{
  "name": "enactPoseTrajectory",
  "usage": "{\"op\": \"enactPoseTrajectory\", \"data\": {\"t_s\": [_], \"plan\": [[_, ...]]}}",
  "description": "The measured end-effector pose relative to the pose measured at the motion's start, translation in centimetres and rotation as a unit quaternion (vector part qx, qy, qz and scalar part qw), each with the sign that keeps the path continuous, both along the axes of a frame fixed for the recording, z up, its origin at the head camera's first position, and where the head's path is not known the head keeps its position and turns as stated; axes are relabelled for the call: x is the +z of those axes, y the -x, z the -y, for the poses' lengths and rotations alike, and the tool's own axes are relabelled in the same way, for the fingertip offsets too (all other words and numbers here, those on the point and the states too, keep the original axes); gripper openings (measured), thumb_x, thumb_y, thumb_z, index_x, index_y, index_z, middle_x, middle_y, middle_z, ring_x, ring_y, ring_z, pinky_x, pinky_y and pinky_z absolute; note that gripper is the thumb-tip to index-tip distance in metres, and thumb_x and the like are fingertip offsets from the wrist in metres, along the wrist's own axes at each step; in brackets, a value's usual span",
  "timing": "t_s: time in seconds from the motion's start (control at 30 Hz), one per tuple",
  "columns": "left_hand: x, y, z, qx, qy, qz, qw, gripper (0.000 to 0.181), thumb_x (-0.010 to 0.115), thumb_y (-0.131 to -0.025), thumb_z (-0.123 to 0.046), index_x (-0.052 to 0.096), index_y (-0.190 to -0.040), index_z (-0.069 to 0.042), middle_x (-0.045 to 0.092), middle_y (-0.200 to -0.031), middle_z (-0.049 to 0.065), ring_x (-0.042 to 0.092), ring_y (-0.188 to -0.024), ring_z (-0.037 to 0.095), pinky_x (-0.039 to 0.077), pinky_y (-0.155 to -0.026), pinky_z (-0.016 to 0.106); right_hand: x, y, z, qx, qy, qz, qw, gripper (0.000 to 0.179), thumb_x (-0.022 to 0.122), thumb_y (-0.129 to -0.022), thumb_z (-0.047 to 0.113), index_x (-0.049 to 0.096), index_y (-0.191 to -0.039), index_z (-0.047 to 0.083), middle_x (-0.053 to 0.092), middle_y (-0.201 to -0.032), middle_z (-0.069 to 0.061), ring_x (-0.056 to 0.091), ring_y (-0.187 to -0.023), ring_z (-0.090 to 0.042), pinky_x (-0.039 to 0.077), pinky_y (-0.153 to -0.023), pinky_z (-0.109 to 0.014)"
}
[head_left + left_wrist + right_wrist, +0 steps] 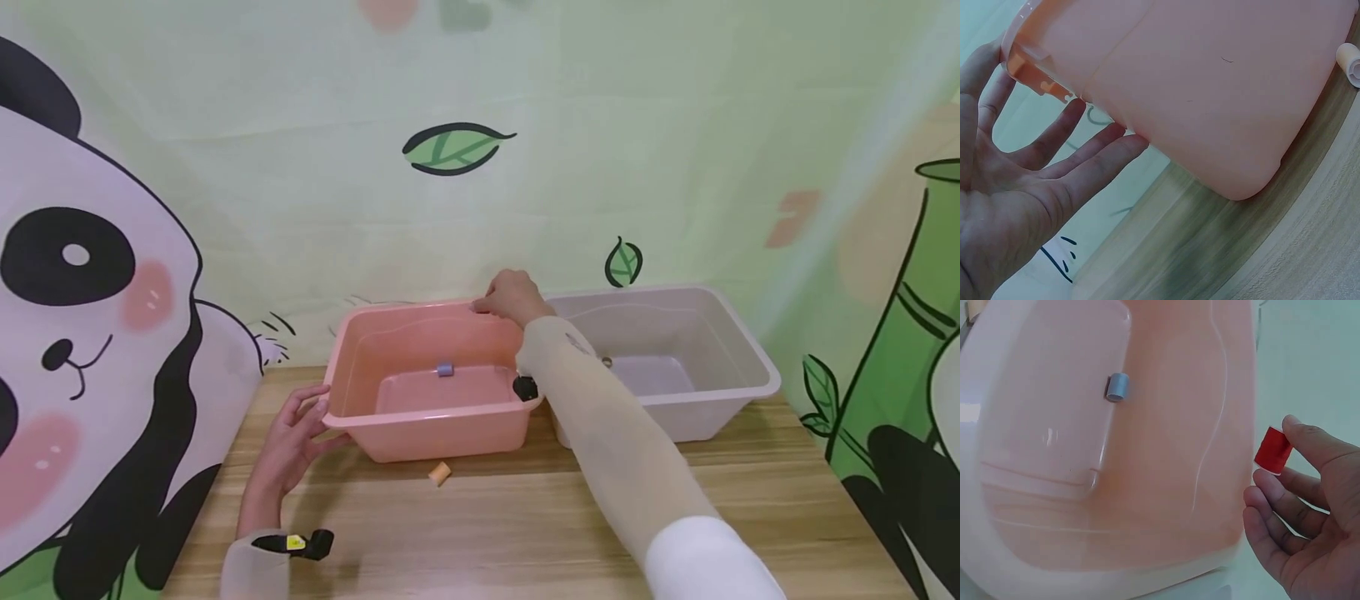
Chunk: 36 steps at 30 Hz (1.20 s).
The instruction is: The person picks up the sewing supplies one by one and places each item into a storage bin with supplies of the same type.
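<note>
In the right wrist view, my right hand (1329, 494) pinches a small red spool of thread (1273, 450) between thumb and fingertips. The hand is just outside the far rim of a pink basin (438, 437); the head view hides the spool behind it. Inside the basin, a grey-blue spool (1117, 387) lies on its side near the far wall. My left hand (288, 437) is at the basin's left end, its spread, fairly straight fingers touching the wall and rim. On the table in front of the basin lies an orange spool (440, 474).
A grey-beige basin (667, 415) stands right of the pink one, with a small brownish item (607, 362) inside, partly hidden by my right arm. Both basins stand on a wood-grain table (480, 533), against a panda-printed backdrop (300, 192).
</note>
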State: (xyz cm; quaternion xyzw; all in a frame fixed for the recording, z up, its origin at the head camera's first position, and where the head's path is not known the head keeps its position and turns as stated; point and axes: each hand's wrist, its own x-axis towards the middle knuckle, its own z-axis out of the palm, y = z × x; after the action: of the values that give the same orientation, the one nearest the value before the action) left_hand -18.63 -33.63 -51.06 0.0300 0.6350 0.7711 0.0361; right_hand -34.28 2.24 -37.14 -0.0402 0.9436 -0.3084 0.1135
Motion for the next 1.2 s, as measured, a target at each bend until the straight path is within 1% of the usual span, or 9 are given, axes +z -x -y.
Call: {"op": "enactPoseTrajectory", "data": {"t_s": [0.07,0.17,0.37,0.47,0.6,0.67,0.87,1.07,1.2], "plan": [[0.06,0.01,-0.01,0.0,0.001,0.0,1.0,0.031,0.051,-0.108,-0.02,0.051,-0.138,-0.017,0.055,-0.139,0.001,0.069,-0.114,0.023,0.059,-0.087,0.052,0.06,-0.03,0.17,-0.006,-0.006,0.009,0.9999,0.031,0.074,-0.094,0.034,0.074,-0.107,0.006,0.071,-0.102,-0.008,0.063,-0.091,-0.022,0.056,-0.08,-0.033],[0.11,-0.03,-0.06,0.0,0.001,0.0,1.0,0.031,0.051,-0.108,-0.02,0.05,-0.138,-0.017,0.056,-0.138,0.001,0.068,-0.115,0.025,0.059,-0.086,0.051,0.11,-0.27,0.28,-0.002,-0.015,0.01,0.9998,0.032,0.074,-0.094,0.034,0.073,-0.107,0.005,0.071,-0.103,-0.01,0.062,-0.089,-0.022,0.055,-0.078,-0.032],[0.19,-0.03,-0.07,0.003,0.005,0.009,0.9999,0.031,0.052,-0.108,-0.022,0.05,-0.138,-0.017,0.054,-0.138,-0.001,0.069,-0.113,0.021,0.058,-0.088,0.052,0.17,-0.74,0.57,0.004,-0.016,0.017,0.9997,0.032,0.074,-0.094,0.036,0.07,-0.101,0.005,0.072,-0.107,-0.013,0.064,-0.091,-0.025,0.055,-0.076,-0.033],[0.22,0.03,-0.09,0.007,0.009,0.012,0.9999,0.031,0.053,-0.107,-0.023,0.051,-0.138,-0.018,0.054,-0.138,-0.001,0.069,-0.113,0.02,0.057,-0.089,0.053,0.16,-0.84,0.72,-0.003,-0.018,0.013,0.9997,0.032,0.074,-0.094,0.036,0.069,-0.099,0.005,0.072,-0.108,-0.014,0.064,-0.089,-0.025,0.055,-0.074,-0.032],[0.16,0.07,-0.09,0.008,0.009,0.011,0.9999,0.031,0.053,-0.107,-0.022,0.051,-0.138,-0.018,0.054,-0.138,-0.001,0.069,-0.112,0.02,0.058,-0.089,0.053,0.18,-0.89,0.93,-0.016,-0.024,0.011,0.9995,0.032,0.073,-0.095,0.036,0.069,-0.101,0.005,0.072,-0.106,-0.013,0.063,-0.086,-0.023,0.053,-0.072,-0.03],[0.14,0.07,-0.08,0.008,0.008,0.01,0.9999,0.03,0.052,-0.108,-0.022,0.051,-0.138,-0.018,0.054,-0.138,-0.001,0.069,-0.112,0.02,0.058,-0.088,0.052,0.22,-0.89,1.01,-0.021,-0.022,0.013,0.9995,0.032,0.072,-0.095,0.036,0.069,-0.102,0.005,0.072,-0.107,-0.014,0.062,-0.085,-0.023,0.053,-0.073,-0.03],[0.22,0.11,-0.17,0.008,0.008,0.009,0.9999,0.032,0.054,-0.107,-0.022,0.051,-0.138,-0.018,0.052,-0.139,0.0,0.069,-0.112,0.02,0.058,-0.088,0.052,0.43,-0.77,0.99,-0.033,0.006,0.019,0.9993,0.035,0.073,-0.095,0.035,0.069,-0.11,0.004,0.072,-0.11,-0.014,0.064,-0.091,-0.025,0.056,-0.078,-0.032],[0.28,0.13,-0.2,0.012,0.015,0.017,0.9997,0.034,0.055,-0.107,-0.024,0.049,-0.14,-0.017,0.051,-0.14,0.0,0.069,-0.112,0.02,0.055,-0.091,0.056,0.52,-0.38,0.73,-0.022,-0.003,0.015,0.9996,0.035,0.073,-0.095,0.035,0.071,-0.11,0.004,0.072,-0.107,-0.014,0.062,-0.085,-0.022,0.054,-0.076,-0.03],[0.23,0.02,-0.16,0.01,0.015,0.015,0.9997,0.034,0.053,-0.107,-0.024,0.049,-0.14,-0.016,0.051,-0.14,0.0,0.069,-0.112,0.02,0.054,-0.092,0.058,0.79,-0.29,0.55,-0.017,-0.008,0.007,0.9998,0.035,0.072,-0.095,0.035,0.07,-0.111,0.004,0.072,-0.11,-0.013,0.062,-0.09,-0.023,0.055,-0.08,-0.033]]}}
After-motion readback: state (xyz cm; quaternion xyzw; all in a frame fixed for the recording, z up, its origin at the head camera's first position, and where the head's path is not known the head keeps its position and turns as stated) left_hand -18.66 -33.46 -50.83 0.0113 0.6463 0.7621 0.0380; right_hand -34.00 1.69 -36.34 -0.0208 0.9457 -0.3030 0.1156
